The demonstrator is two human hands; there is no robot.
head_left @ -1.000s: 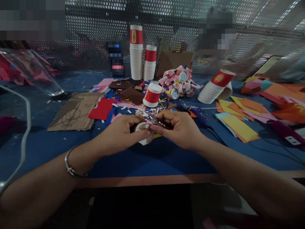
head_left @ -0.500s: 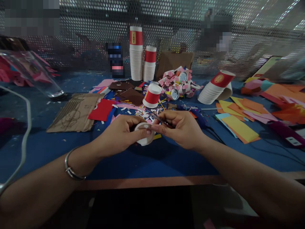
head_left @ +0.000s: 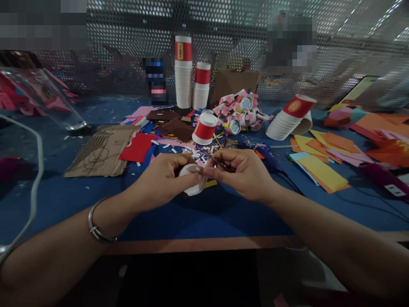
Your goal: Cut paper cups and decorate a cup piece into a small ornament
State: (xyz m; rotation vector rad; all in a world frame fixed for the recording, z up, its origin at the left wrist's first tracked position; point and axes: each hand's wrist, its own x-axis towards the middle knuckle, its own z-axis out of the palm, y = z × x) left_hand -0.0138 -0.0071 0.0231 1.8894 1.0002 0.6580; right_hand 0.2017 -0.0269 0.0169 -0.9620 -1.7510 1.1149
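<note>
A small white round paper piece point(head_left: 192, 184), like a cup bottom, is pinched in my left hand point(head_left: 166, 177) above the front of the blue table. My right hand point(head_left: 244, 172) is closed round a thin dark metal tool point(head_left: 214, 160), possibly tweezers or scissors, and its thumb tip touches the edge of the white piece. Just beyond my hands, a red and white paper cup point(head_left: 205, 128) stands upside down among paper scraps point(head_left: 191, 150).
Stacked cups point(head_left: 183, 85) stand at the back; another stack point(head_left: 283, 123) leans at the right. Left are brown cardboard point(head_left: 99, 151) and a clear container point(head_left: 64, 102). A blue glue gun point(head_left: 266, 157) with a cord lies beyond my right hand, near coloured paper point(head_left: 324, 170).
The view has shifted very slightly. Both hands keep their hold, and the white piece has tilted a little between them.
</note>
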